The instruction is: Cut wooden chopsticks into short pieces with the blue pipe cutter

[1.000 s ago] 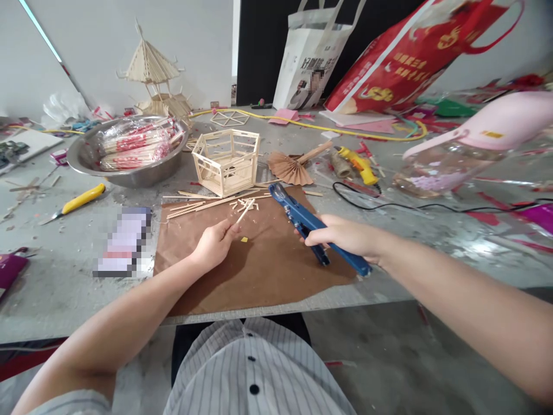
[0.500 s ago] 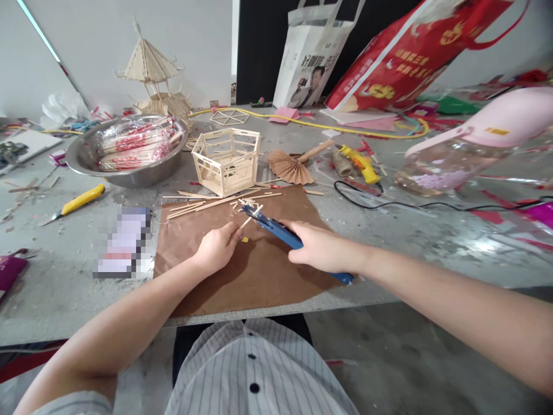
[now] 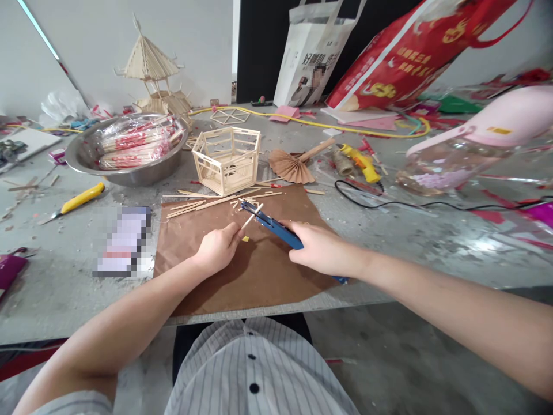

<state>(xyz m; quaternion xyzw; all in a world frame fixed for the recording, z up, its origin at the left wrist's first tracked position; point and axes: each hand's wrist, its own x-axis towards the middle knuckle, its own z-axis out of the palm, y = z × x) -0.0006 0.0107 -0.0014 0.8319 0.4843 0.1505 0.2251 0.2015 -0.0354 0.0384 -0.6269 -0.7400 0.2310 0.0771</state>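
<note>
My left hand [image 3: 218,248] is closed, pinching a thin wooden stick [image 3: 252,216] between thumb and fingers. The stick's far end lies across the jaws of a blue hand cutter [image 3: 276,227]. Wrapped round the cutter's handles is my right hand [image 3: 317,248]; one handle end pokes out below the wrist. Beneath both hands a brown sheet [image 3: 259,276] covers part of the table. Short cut stick pieces [image 3: 235,203] lie just behind the jaws, and longer sticks [image 3: 203,206] rest along the sheet's far edge. A tiny yellow scrap [image 3: 245,238] is near my left fingertips.
Behind the sheet stands a hexagonal stick frame [image 3: 227,164]. A metal bowl [image 3: 129,176] of packaged sticks, a stick pagoda [image 3: 149,63], a yellow utility knife [image 3: 82,197] and a blurred phone [image 3: 123,242] are leftward. Rightward are a paper fan [image 3: 294,165], glue gun [image 3: 363,164] and pink-lidded bottle [image 3: 453,150].
The cutter's protruding handle end has shifted slightly left, closer to my right hand. My left hand and the stick stay almost in place.
</note>
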